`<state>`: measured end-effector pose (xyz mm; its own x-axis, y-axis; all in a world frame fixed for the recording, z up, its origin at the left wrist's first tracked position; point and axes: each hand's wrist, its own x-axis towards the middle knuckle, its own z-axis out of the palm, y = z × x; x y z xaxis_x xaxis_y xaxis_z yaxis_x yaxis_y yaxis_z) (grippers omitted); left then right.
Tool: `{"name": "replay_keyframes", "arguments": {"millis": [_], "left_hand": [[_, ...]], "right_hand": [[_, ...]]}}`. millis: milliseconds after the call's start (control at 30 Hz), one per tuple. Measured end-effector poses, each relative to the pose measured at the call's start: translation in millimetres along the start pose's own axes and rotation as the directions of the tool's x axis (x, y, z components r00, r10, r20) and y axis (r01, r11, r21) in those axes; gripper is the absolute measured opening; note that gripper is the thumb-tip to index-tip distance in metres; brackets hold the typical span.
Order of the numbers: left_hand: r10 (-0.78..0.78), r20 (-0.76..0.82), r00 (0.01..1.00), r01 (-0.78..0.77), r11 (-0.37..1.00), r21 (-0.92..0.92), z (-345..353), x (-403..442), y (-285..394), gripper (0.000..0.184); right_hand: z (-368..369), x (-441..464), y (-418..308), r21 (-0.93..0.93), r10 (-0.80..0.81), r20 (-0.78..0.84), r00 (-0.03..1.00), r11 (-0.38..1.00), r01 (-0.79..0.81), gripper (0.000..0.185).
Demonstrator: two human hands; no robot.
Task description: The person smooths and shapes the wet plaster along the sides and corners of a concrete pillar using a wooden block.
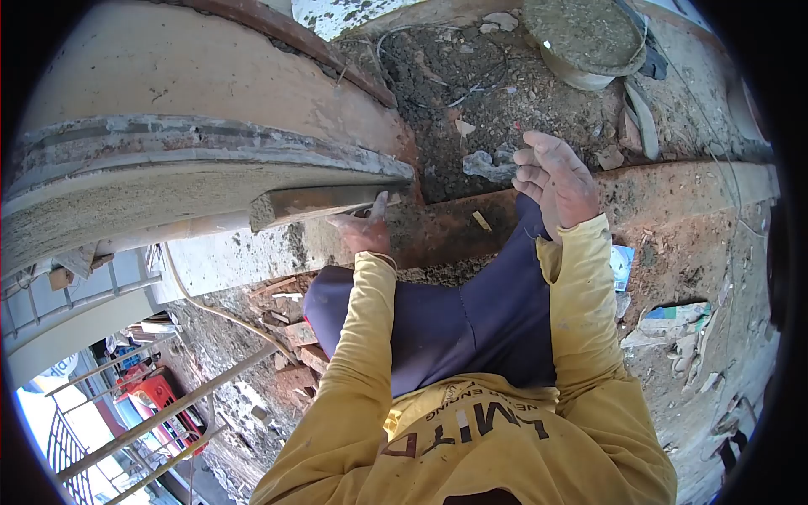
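My left hand (364, 229) is at the near end of a short wooden board (316, 202), its thumb and fingers round the board's edge. The board lies along the underside of a long plastered ledge (210, 168). My right hand (555, 178) is raised above my right knee, dusty, with its fingers bent loosely and the palm turned inward. Nothing shows in it. Below it, a small yellow piece (481, 220) lies on the reddish beam (446, 231).
A round tub (585, 42) of grey mix stands at the top right. Rubble, broken bricks (299, 370) and crumpled sacks (669, 324) lie about. Poles (168, 412) and a red vehicle (160, 400) show at the lower left. A hose (215, 307) crosses the ground.
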<state>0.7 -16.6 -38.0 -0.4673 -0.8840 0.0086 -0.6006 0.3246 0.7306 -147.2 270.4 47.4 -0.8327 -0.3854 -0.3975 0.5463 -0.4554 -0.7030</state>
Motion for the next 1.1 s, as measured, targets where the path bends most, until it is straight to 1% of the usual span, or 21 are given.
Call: {"name": "replay_keyframes", "arguments": {"millis": [33, 167, 233, 300, 333, 367, 433, 500, 533, 567, 633, 700, 733, 767, 833, 900, 933, 967, 1000, 1067, 1100], "left_hand": [[-0.007, -0.080, 0.997, 0.019, 0.989, 0.148, 5, -5, 2, 0.121], [-0.016, -0.132, 0.991, 0.046, 0.972, 0.230, -11, -3, 22, 0.109], [0.145, -0.056, 0.988, -0.154, 0.960, -0.235, -43, -17, 74, 0.089], [0.224, -0.098, 0.970, -0.238, 0.954, -0.183, -72, -14, 93, 0.075], [0.212, -0.091, 0.973, -0.230, 0.931, -0.285, -86, -18, 117, 0.071], [0.204, -0.094, 0.974, -0.223, 0.927, -0.302, -93, -17, 124, 0.072], [0.187, -0.145, 0.972, -0.212, 0.961, -0.178, -86, -19, 117, 0.077], [0.074, -0.107, 0.992, -0.075, 0.997, -0.007, -63, -11, 75, 0.086], [0.083, -0.074, 0.994, -0.087, 0.995, -0.045, -47, -18, 71, 0.090], [0.034, 0.005, 0.999, -0.032, 0.982, -0.189, -28, -21, 65, 0.091], [0.012, 0.044, 0.999, -0.001, 0.970, -0.244, 6, -14, 23, 0.090], [0.041, -0.061, 0.997, -0.042, 0.999, -0.017, 25, -11, -5, 0.090], [-0.068, 0.055, 0.996, 0.074, 0.990, -0.120, 17, -13, 7, 0.090], [-0.068, 0.020, 0.997, 0.070, 0.989, -0.129, 10, -16, 16, 0.090], [-0.033, 0.132, 0.991, 0.065, 0.967, -0.247, -6, -14, 32, 0.092], [0.172, -0.062, 0.983, -0.183, 0.938, -0.295, -17, -9, 33, 0.091], [0.125, -0.060, 0.990, -0.127, 0.992, -0.025, -54, -22, 79, 0.086], [0.033, 0.023, 0.999, -0.032, 0.998, -0.055, -65, -15, 75, 0.079], [-0.076, 0.085, 0.993, 0.078, 0.997, -0.021, -103, -22, 123, 0.073], [0.077, -0.090, 0.993, -0.079, 0.997, -0.022, -121, -15, 122, 0.072], [0.073, -0.131, 0.989, -0.077, 0.997, -0.022, -128, -14, 130, 0.072]], "right_hand": [[0, -1, 1, -0.005, 0.023, -0.009, 1.000, 1.000, -0.023, 0.031], [0, 2, 5, 0.010, -0.018, 0.018, 1.000, 1.000, 0.018, 0.033], [3, 3, 3, -0.014, 0.011, -0.013, 1.000, 1.000, -0.011, 0.032], [6, 5, 5, -0.026, 0.000, 0.019, 1.000, 1.000, 0.001, 0.032], [5, 6, 6, -0.029, 0.007, 0.021, 1.000, 1.000, -0.006, 0.032], [4, 6, 8, -0.027, 0.008, 0.029, 1.000, 1.000, -0.007, 0.032], [6, 8, 8, -0.024, 0.000, 0.046, 0.999, 1.000, 0.001, 0.032], [6, 7, 7, -0.025, -0.002, 0.021, 1.000, 1.000, 0.003, 0.031], [6, 6, 7, -0.026, -0.007, 0.024, 1.000, 1.000, 0.008, 0.031], [5, 8, 6, -0.025, -0.004, 0.022, 1.000, 1.000, 0.005, 0.031], [4, 7, 6, -0.025, 0.000, 0.019, 1.000, 1.000, 0.000, 0.030], [2, 5, 6, -0.029, 0.008, 0.016, 1.000, 1.000, -0.008, 0.030], [-1, 4, 6, -0.034, 0.011, 0.036, 0.999, 0.999, -0.010, 0.030], [-8, 4, 7, -0.034, 0.006, 0.029, 1.000, 0.999, -0.005, 0.032], [-15, 13, 13, -0.036, -0.013, 0.040, 0.999, 0.999, 0.014, 0.035], [-16, 14, 12, -0.090, -0.017, 0.029, 0.999, 0.996, 0.019, 0.038], [-12, 14, 9, -0.073, 0.029, -0.030, 0.999, 0.997, -0.031, 0.044], [-24, 22, 15, -0.101, 0.011, 0.007, 1.000, 0.995, -0.010, 0.047], [-26, 25, 15, -0.106, 0.011, 0.012, 1.000, 0.994, -0.010, 0.048], [-30, 32, 16, -0.139, 0.034, -0.010, 0.999, 0.990, -0.035, 0.051], [-24, 32, 14, -0.131, 0.046, -0.033, 0.998, 0.990, -0.050, 0.051]]}}
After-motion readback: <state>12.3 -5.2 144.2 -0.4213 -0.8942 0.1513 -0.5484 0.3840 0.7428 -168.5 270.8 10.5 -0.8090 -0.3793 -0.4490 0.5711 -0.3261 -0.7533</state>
